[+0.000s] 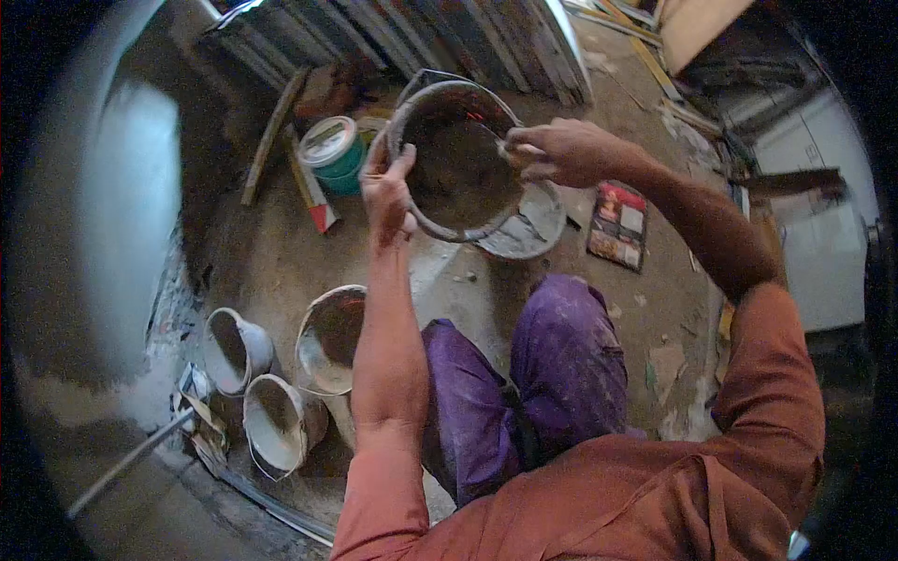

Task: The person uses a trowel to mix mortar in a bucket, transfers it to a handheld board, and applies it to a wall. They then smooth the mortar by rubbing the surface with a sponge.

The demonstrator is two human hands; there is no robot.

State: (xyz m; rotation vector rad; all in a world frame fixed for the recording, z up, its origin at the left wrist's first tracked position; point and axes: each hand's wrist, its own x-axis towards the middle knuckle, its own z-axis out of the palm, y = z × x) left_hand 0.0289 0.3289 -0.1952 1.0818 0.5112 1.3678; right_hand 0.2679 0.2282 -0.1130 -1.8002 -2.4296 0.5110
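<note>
A large bucket (454, 231) is tilted in front of me, its mouth turned towards me and its inside dark and dirty. My left hand (388, 192) grips its left rim, thumb inside and fingers around the outer wall. At the right rim, my right hand (561, 152) is closed around a small thing with a thin dark edge reaching into the bucket; its kind is hidden by the fingers. Partly behind and below the bucket stands a round container (538, 229) with wet grey material in it.
A green tub with a white lid (332, 154) stands at left beside wooden strips (276, 140). Several dirty buckets (281, 425) sit at lower left. A printed packet (618, 224) lies on the floor at right. Stacked metal profiles (402, 42) lean at the back.
</note>
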